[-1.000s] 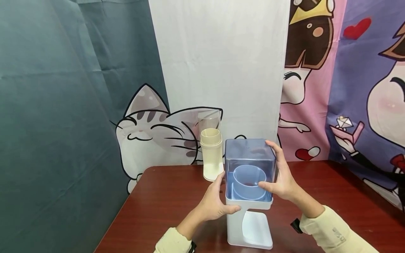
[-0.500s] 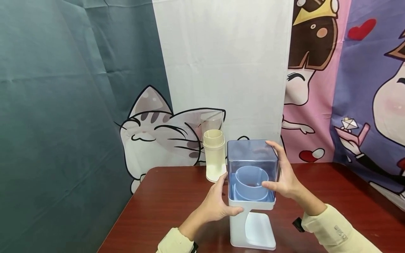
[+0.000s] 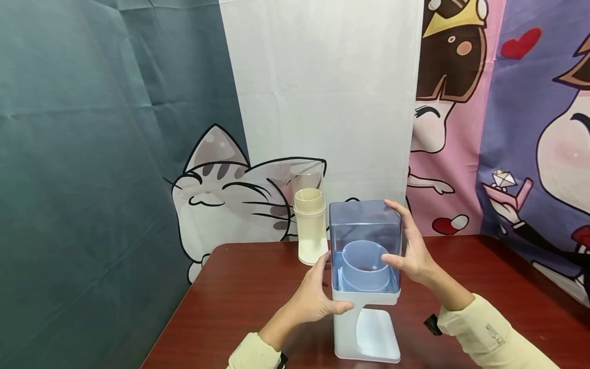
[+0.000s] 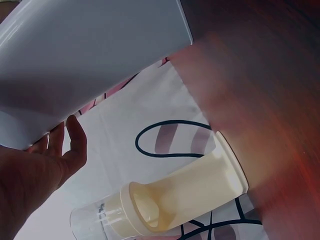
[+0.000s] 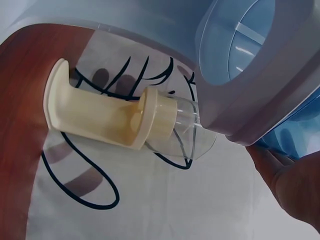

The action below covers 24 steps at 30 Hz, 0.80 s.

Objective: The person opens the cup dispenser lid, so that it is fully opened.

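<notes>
A dispenser with a white stand [image 3: 344, 333] and a blue see-through square cover [image 3: 364, 215] stands upright on the table. Inside the cover shows a round blue ring [image 3: 366, 266]. My left hand [image 3: 315, 297] grips the upper part of the stand from the left, thumb across its front. In the left wrist view its fingers [image 4: 65, 142] lie along the edge of the stand. My right hand [image 3: 412, 251] holds the cover, fingers along its right side and thumb on the front face. The right wrist view shows this hand [image 5: 295, 185] beside the blue plastic [image 5: 295, 127].
Behind the dispenser, near the far table edge, stands a cream holder [image 3: 311, 225] with a clear cylinder [image 3: 306, 174] on top. The dark red table [image 3: 258, 287] reaches back to a printed curtain [image 3: 318, 92]. A green-grey curtain [image 3: 92, 179] hangs on the left.
My right hand has risen slightly with the cover, whose front top edge now sits higher above the ring. The left hand keeps its grip on the stand.
</notes>
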{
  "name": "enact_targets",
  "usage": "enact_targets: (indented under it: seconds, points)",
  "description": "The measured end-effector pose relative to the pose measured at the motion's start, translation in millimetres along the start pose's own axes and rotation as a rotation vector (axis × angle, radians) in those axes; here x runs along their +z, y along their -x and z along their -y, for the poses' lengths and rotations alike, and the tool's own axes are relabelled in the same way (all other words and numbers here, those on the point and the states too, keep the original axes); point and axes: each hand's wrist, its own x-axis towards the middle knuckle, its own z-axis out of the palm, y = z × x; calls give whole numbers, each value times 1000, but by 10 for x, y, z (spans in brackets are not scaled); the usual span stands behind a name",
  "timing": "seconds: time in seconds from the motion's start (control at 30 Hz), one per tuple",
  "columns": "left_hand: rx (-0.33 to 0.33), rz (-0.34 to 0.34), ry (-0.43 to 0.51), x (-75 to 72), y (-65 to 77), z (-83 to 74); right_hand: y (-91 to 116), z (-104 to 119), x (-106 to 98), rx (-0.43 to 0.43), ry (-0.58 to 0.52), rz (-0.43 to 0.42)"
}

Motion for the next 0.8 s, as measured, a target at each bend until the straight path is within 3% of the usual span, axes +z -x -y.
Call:
enact_targets:
  seconds: [0.3,0.8]
  points:
    - [-16,-3,5,4,14,-1,-23,13,26,-138,-144,-64]
    - [-21,13,-4,-12,-16,22,-129,214,-86,-268,-331,-135]
